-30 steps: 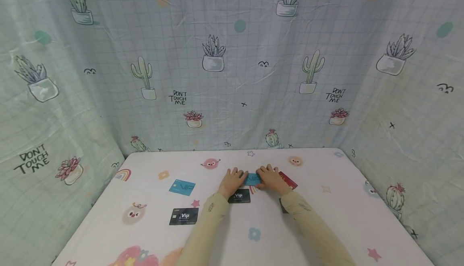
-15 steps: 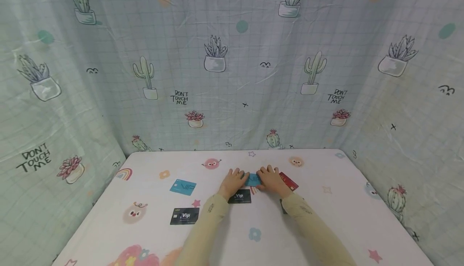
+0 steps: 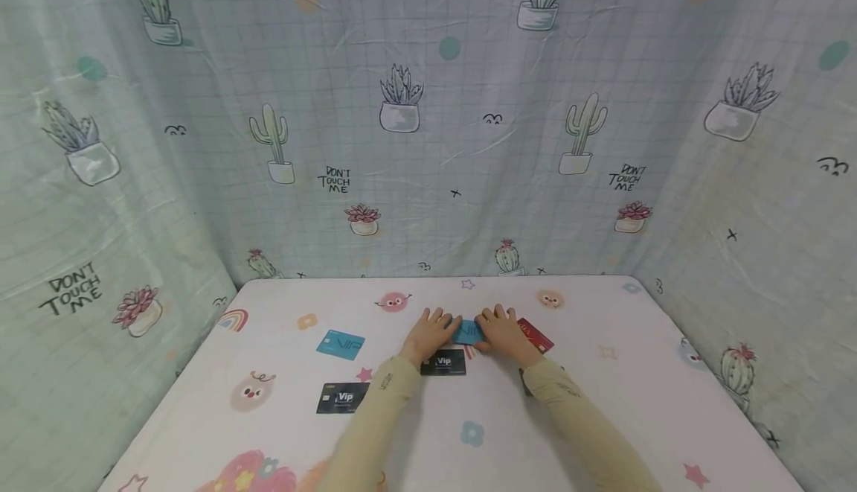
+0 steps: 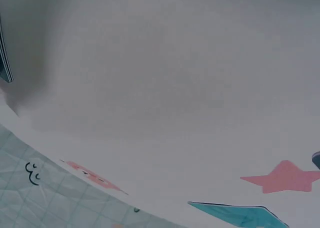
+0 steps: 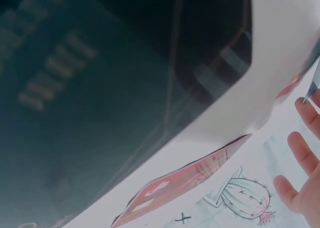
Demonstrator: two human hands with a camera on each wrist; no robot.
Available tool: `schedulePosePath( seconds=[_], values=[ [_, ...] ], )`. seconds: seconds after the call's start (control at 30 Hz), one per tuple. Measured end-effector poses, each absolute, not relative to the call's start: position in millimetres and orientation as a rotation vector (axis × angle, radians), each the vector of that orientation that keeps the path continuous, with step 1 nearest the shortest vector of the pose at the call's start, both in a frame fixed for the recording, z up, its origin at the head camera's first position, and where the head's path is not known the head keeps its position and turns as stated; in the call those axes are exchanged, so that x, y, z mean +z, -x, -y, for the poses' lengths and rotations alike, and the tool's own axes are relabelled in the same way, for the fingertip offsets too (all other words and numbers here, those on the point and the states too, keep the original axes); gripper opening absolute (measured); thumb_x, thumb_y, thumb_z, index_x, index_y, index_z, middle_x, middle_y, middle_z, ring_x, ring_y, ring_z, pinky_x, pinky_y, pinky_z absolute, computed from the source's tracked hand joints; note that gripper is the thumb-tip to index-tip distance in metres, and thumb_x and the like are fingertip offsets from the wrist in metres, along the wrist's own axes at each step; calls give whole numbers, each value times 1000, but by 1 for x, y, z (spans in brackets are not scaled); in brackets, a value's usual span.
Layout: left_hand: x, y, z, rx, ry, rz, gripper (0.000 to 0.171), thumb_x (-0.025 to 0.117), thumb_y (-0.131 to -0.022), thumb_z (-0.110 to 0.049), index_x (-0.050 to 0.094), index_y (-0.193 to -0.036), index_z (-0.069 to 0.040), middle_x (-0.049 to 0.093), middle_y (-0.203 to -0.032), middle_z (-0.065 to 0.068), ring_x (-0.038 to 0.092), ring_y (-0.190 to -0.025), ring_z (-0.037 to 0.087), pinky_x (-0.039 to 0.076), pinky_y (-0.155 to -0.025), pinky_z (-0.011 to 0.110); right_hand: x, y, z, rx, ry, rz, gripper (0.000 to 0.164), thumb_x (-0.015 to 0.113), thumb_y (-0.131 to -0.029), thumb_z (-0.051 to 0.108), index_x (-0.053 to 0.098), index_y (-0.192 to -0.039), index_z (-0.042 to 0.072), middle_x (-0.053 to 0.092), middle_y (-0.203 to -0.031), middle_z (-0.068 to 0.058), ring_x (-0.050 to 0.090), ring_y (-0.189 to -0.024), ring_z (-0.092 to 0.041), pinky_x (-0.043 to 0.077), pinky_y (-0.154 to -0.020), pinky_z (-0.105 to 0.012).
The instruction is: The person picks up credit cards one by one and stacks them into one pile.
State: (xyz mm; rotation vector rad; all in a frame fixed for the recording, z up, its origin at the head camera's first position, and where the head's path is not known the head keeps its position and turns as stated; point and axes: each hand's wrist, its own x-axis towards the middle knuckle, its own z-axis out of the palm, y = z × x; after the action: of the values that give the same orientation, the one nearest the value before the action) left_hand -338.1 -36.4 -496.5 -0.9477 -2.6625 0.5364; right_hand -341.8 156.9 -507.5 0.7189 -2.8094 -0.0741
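We count six cards in all: two blue VIP cards (image 3: pixel 468 331) (image 3: pixel 341 344), two black Vip cards (image 3: pixel 443 362) (image 3: pixel 343 398), one red card (image 3: pixel 538 337) and one dark card (image 3: pixel 524 385) of which we see only part. We find two hands, one left hand (image 3: pixel 425 337) and one right hand (image 3: pixel 504 336), and two beige sleeves (image 3: pixel 375 421) (image 3: pixel 576 410). On the backdrop (image 3: pixel 428 157), we make out three "DON'T TOUCH ME" legends (image 3: pixel 335 179) (image 3: pixel 628 177) (image 3: pixel 75 287), three pink succulent prints (image 3: pixel 364 214) (image 3: pixel 632 213) (image 3: pixel 137 306) and three green dots (image 3: pixel 91 68) (image 3: pixel 449 48) (image 3: pixel 834 54).

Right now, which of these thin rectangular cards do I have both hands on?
The blue rectangular VIP card between your left hand and right hand. The other blue card lies apart, farther left; only this one has both hands on it.
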Motion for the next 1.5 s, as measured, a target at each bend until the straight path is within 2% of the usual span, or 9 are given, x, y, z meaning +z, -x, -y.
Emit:
schedulePosePath(
  seconds=[0.43,1.13,1.5],
  values=[
    [-493,337,41,545,1000,2555,50,44,-91,-38,33,-137,-22,52,-121,-2,45,-115,17,38,-98,37,-500,338,-158,-71,-734,2746,51,67,-72,45,55,-106,9,53,-100,-8,42,-92,-29,35,-82,-52],
    [-489,326,56,473,1075,2309,48,52,-86,-41,44,-129,-19,57,-108,-1,49,-100,17,44,-86,33,-493,325,-158,-135,-798,2633,52,63,-72,50,55,-107,12,53,-99,-6,43,-92,-27,37,-81,-52],
    [-489,315,64,425,1074,2282,49,51,-87,-42,45,-128,-17,57,-106,-1,48,-96,16,43,-84,31,-489,316,-155,-91,-841,2612,52,64,-72,49,55,-110,14,52,-100,-3,42,-90,-23,36,-80,-50]
  ],
)
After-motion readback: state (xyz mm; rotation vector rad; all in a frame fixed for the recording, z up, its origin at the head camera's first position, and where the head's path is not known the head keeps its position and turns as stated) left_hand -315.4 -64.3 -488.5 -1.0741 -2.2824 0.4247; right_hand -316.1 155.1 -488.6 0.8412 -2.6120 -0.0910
